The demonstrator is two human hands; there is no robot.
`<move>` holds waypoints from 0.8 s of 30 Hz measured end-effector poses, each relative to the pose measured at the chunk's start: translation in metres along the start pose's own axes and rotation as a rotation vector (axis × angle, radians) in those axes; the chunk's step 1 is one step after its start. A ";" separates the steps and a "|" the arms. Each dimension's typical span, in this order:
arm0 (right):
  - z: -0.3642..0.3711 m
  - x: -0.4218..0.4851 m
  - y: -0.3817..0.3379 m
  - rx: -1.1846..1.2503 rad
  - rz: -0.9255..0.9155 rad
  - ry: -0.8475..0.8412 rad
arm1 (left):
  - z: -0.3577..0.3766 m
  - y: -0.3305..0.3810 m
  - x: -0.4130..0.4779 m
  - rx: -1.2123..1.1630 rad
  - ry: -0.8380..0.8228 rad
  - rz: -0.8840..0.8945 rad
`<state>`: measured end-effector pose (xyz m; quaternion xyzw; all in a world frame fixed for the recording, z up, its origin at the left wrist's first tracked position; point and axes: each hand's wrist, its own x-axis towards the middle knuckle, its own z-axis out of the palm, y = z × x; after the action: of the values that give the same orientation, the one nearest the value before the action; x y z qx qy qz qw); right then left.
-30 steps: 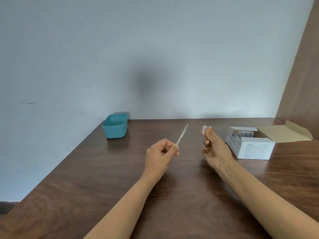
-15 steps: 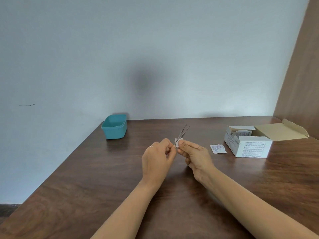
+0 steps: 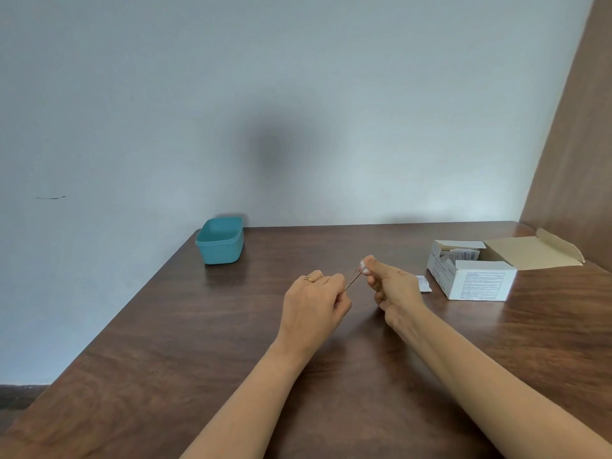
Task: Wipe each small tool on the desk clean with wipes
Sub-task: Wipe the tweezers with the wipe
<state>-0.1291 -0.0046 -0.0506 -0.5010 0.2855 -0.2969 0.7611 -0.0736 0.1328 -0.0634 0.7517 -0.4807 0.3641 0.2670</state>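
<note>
Looking across the desk [image 3: 165, 342]: open white carton [image 3: 477, 283] on the right, sachets showing inside; teal tub [image 3: 220, 241] far left, nothing visible in it. Left hand [image 3: 314, 303] pinches the tweezers [image 3: 352, 279] by the near end, held just above the desk, and right hand [image 3: 392, 284] squeezes a wipe [image 3: 364, 265] round the tips. Thin, springy, slick steel, I'd say, so grip the back end.

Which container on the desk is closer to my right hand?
The white cardboard box, just right of your right hand; the teal tub stands at the far left corner.
</note>
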 end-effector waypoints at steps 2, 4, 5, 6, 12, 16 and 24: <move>-0.006 0.009 -0.005 -0.002 0.013 0.038 | -0.004 0.003 -0.001 -0.028 -0.024 -0.032; -0.014 0.017 -0.012 0.046 0.048 0.099 | -0.009 0.002 -0.003 -0.058 -0.052 -0.088; -0.019 0.021 -0.014 0.077 0.061 0.109 | -0.011 0.001 -0.004 -0.071 -0.065 -0.121; -0.022 0.023 -0.016 0.109 0.071 0.095 | -0.014 -0.002 -0.004 -0.083 -0.075 -0.162; 0.000 0.016 0.000 0.120 0.119 -0.073 | -0.037 -0.026 0.013 -0.083 -0.084 -0.468; 0.032 0.023 0.015 0.038 0.090 -0.142 | -0.055 -0.062 0.027 -0.002 -0.085 -0.607; 0.080 0.037 0.044 -0.161 -0.224 -0.246 | -0.078 -0.169 0.067 0.208 -0.090 -0.739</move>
<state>-0.0391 0.0296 -0.0695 -0.6214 0.1554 -0.2924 0.7101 0.0774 0.2230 0.0276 0.9126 -0.1489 0.2567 0.2813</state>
